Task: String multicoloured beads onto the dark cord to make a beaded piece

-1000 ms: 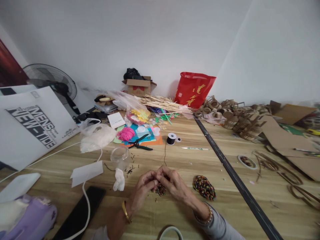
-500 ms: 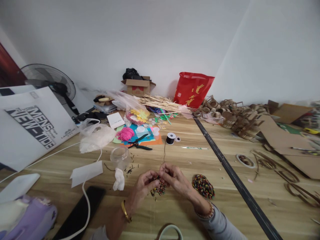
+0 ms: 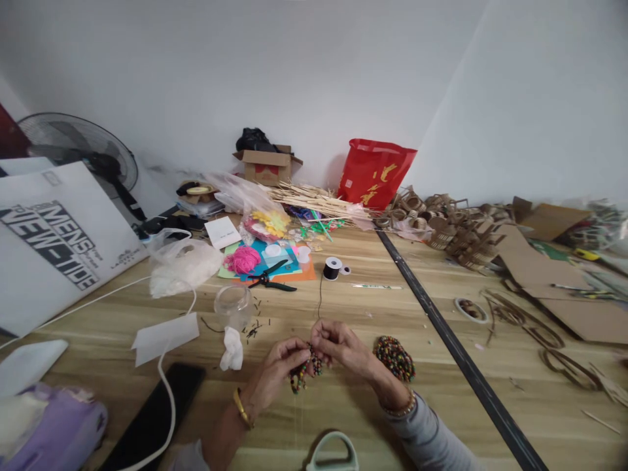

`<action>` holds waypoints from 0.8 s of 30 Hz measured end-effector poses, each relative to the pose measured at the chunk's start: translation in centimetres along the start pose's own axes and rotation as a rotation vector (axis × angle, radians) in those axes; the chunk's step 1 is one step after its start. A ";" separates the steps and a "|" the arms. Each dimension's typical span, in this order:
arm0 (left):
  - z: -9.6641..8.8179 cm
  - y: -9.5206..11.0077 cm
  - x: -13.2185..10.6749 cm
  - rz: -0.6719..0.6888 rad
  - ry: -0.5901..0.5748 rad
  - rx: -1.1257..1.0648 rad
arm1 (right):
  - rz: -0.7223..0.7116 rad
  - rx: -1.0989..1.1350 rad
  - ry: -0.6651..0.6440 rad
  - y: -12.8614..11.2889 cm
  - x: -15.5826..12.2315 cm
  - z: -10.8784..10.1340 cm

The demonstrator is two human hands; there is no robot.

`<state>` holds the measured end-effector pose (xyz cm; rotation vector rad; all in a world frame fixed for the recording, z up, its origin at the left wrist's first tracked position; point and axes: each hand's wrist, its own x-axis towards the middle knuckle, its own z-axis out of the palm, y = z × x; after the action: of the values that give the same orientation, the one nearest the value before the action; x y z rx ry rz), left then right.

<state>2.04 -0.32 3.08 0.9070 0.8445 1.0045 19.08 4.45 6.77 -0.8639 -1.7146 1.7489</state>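
Observation:
A string of small multicoloured beads [image 3: 297,378] hangs from the fingers of my left hand [image 3: 279,366], which wears a gold bangle. Close against it, my right hand [image 3: 342,345] pinches at the upper part of the same beads; its fingertips hide what exactly lies between them. From a spool of dark cord [image 3: 332,267] a strand runs down toward my right fingers. A coiled heap of similar beads [image 3: 394,358] lies on the table just right of my right wrist.
Pliers [image 3: 269,277] lie on coloured paper beside pink yarn [image 3: 243,260]. Left of my hands are a clear jar [image 3: 232,304], crumpled tissue [image 3: 231,348] and a white cable [image 3: 169,399]. A mug handle [image 3: 333,445] shows at the front edge. A black strip [image 3: 451,340] crosses the table.
The beads below my left hand have shifted slightly left and hang lower. The view has turned a little, and more of the mug handle shows. Both hands stay close together.

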 end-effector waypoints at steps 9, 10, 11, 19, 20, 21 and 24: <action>-0.7 -0.2 -0.2 -0.003 0.023 0.042 | 0.016 -0.023 0.002 0.5 -0.3 -0.1; -0.7 -0.2 -0.2 0.000 0.038 0.043 | 0.007 -0.061 0.033 0.5 -0.5 -0.2; -0.8 -0.2 -0.3 0.001 0.052 0.038 | -0.013 -0.117 0.083 0.4 -0.8 -0.3; -1.1 -0.2 -0.3 -0.081 0.120 -0.051 | -0.099 -0.779 0.064 -0.7 -6.2 0.8; -1.2 -0.3 -0.2 -0.091 0.121 -0.072 | -0.063 -0.886 -0.013 -0.6 -7.1 1.4; -1.3 -0.4 -0.2 -0.100 0.121 -0.093 | -0.054 -0.983 -0.087 -0.4 -7.9 2.1; -1.7 -0.7 0.0 -0.105 0.121 -0.118 | -0.097 -1.181 -0.229 0.9 -9.7 4.0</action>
<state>0.78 -0.16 1.78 0.7005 0.9148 1.0142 22.39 -5.58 6.53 -0.9841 -2.9049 0.6363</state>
